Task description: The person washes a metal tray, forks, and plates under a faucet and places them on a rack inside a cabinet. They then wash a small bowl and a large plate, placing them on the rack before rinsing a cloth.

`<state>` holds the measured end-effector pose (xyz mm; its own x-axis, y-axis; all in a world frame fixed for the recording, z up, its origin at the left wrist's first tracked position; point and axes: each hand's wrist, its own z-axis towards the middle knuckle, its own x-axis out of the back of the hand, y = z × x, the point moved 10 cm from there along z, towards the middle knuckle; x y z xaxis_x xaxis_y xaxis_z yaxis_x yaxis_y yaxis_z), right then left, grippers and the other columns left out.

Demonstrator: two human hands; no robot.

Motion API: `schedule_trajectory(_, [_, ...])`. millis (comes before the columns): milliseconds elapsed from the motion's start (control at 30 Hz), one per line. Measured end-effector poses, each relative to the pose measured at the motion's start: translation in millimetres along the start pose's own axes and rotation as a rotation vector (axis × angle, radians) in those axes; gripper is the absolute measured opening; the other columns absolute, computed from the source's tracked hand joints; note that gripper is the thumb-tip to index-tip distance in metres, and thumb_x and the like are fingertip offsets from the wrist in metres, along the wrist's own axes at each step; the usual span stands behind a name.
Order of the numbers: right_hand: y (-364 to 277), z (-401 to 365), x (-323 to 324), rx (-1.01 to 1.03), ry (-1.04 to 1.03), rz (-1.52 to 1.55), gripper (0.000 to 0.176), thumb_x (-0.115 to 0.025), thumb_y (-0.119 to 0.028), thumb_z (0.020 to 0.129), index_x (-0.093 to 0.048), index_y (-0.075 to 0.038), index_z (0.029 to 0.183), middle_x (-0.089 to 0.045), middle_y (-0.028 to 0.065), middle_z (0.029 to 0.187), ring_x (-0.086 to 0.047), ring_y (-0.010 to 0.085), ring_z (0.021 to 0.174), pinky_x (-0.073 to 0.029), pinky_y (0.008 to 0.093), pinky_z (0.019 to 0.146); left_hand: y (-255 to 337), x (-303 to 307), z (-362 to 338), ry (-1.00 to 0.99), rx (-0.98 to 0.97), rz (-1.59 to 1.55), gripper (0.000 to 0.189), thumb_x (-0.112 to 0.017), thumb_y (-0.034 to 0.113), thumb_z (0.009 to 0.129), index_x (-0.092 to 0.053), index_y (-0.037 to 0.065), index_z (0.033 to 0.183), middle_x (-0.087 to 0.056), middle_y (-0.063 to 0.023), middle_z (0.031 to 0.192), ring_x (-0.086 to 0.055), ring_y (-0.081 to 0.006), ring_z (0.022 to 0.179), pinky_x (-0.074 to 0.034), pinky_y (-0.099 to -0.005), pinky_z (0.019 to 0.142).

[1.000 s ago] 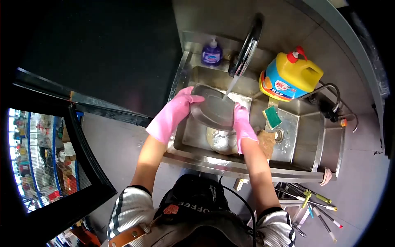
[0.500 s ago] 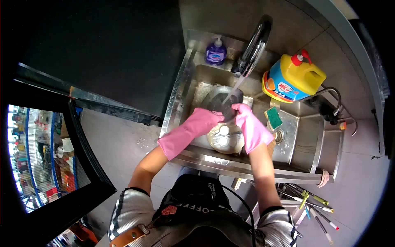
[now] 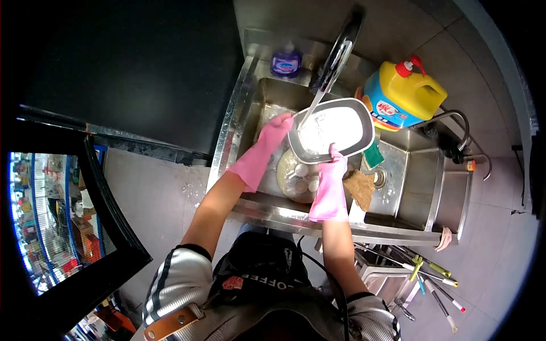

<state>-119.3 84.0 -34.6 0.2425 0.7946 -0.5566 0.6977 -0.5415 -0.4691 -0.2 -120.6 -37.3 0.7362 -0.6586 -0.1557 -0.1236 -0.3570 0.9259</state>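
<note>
A grey rectangular basin [image 3: 364,128] with rounded corners is held up under the tap [image 3: 336,54], its bright, glaring inside facing me. Water from the tap runs into it near its left side. In a pink rubber glove, my left hand [image 3: 274,133] grips the basin's left end. My right hand [image 3: 331,182], gloved the same way, closes on the near rim with the thumb inside. Beneath, in the left sink bowl, sits a round pale dish [image 3: 286,182] with several small white things in it, partly covered by the basin and my right glove.
A brown cloth [image 3: 359,190] and a green scouring pad [image 3: 373,156] lie right of my right hand. Behind the sink stand a purple soap bottle [image 3: 285,63] and a large yellow detergent jug [image 3: 406,94]. Long-handled tools [image 3: 435,284] lean below right.
The basin has been turned and raised, so its inside now faces me. My left hand has moved up along its end, and my right hand has shifted left and down. The brown cloth shows more.
</note>
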Motion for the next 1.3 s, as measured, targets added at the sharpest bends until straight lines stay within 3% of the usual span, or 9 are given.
schedule_trajectory(167, [45,47,0,-0.048,-0.26,-0.065,0.041,-0.065,-0.026,0.097,-0.062,0.009,0.119,-0.067,0.0175,0.117,-0.066,0.0291,0.106,-0.054,0.0518,0.092,55,-32,-35,-0.257,0.14,-0.231,0.037,-0.069,0.02,0.091,-0.061,0.008,0.126,-0.069,-0.0026,0.11,-0.067,-0.0156,0.097,-0.056,-0.0302,0.078])
schedule_trajectory(400, [67,7,-18,-0.295,-0.158,-0.155,0.034,-0.066,-0.019,0.096,-0.06,0.004,0.119,-0.066,0.014,0.12,-0.061,0.0299,0.112,-0.047,0.0484,0.102,21,24,-50,0.099,0.241,0.024,0.03,-0.072,0.012,0.086,-0.065,0.008,0.115,-0.071,-0.0037,0.1,-0.067,-0.0167,0.087,-0.051,-0.0328,0.067])
schedule_trajectory(500, [56,-4,0,-0.445,-0.214,-0.434,0.024,-0.077,-0.022,0.087,-0.066,-0.006,0.102,-0.069,0.009,0.088,-0.062,0.0232,0.073,-0.051,0.0359,0.067,49,47,-79,0.194,0.265,0.189,0.03,-0.071,0.011,0.083,-0.062,0.002,0.111,-0.068,-0.0078,0.095,-0.068,-0.0205,0.083,-0.053,-0.0332,0.055])
schedule_trajectory(600, [6,35,-6,0.138,-0.206,-0.646,0.012,-0.072,-0.015,0.09,-0.064,-0.008,0.095,-0.065,0.0013,0.078,-0.056,0.0107,0.066,-0.046,0.0251,0.061,59,72,-98,0.269,0.246,0.351,0.028,-0.069,0.012,0.084,-0.063,-0.002,0.107,-0.068,-0.0083,0.094,-0.069,-0.0233,0.083,-0.055,-0.0357,0.056])
schedule_trajectory(733, [-32,2,-127,0.446,-0.772,-0.569,0.015,-0.068,-0.015,0.096,-0.065,-0.002,0.09,-0.069,0.0082,0.09,-0.064,0.0136,0.075,-0.054,0.027,0.07,90,85,-121,0.359,0.152,0.651,0.029,-0.065,0.017,0.084,-0.065,-0.004,0.103,-0.07,-0.0108,0.087,-0.071,-0.0255,0.075,-0.058,-0.0372,0.06])
schedule_trajectory(933, [-46,41,-204,0.497,-0.626,-1.068,0.017,-0.069,-0.017,0.092,-0.062,-0.005,0.083,-0.066,0.0053,0.073,-0.059,0.0119,0.057,-0.048,0.0244,0.053,137,69,-165,0.291,0.409,0.649,0.043,-0.069,0.023,0.08,-0.067,0.008,0.121,-0.068,-0.011,0.108,-0.065,-0.0203,0.094,-0.052,-0.0354,0.083])
schedule_trajectory(1067, [-41,50,-211,0.496,-0.618,-1.136,0.005,-0.062,-0.004,0.09,-0.06,-0.006,0.086,-0.064,0.0041,0.073,-0.059,0.0135,0.062,-0.051,0.0265,0.056,130,80,-170,0.285,0.367,0.581,0.043,-0.071,0.023,0.078,-0.067,0.008,0.119,-0.067,-0.0073,0.093,-0.062,-0.017,0.076,-0.05,-0.0341,0.068])
schedule_trajectory(1167, [-50,64,-222,0.9,-0.651,-1.157,0.039,-0.072,-0.036,0.09,-0.061,-0.004,0.071,-0.063,0.0046,0.06,-0.057,0.0132,0.052,-0.046,0.0285,0.052,126,85,-175,0.278,0.291,0.494,0.041,-0.071,0.022,0.079,-0.068,0.007,0.116,-0.065,-0.0059,0.088,-0.058,-0.0145,0.07,-0.049,-0.033,0.063])
schedule_trajectory(1300, [-46,66,-223,0.687,-0.58,-1.148,0.031,-0.073,-0.033,0.091,-0.066,-0.004,0.084,-0.067,0.0026,0.072,-0.059,0.0105,0.063,-0.047,0.0259,0.059,143,86,-192,0.303,0.343,0.544,0.035,-0.066,0.021,0.08,-0.068,0.006,0.111,-0.067,-0.0092,0.085,-0.064,-0.021,0.069,-0.052,-0.0365,0.064])
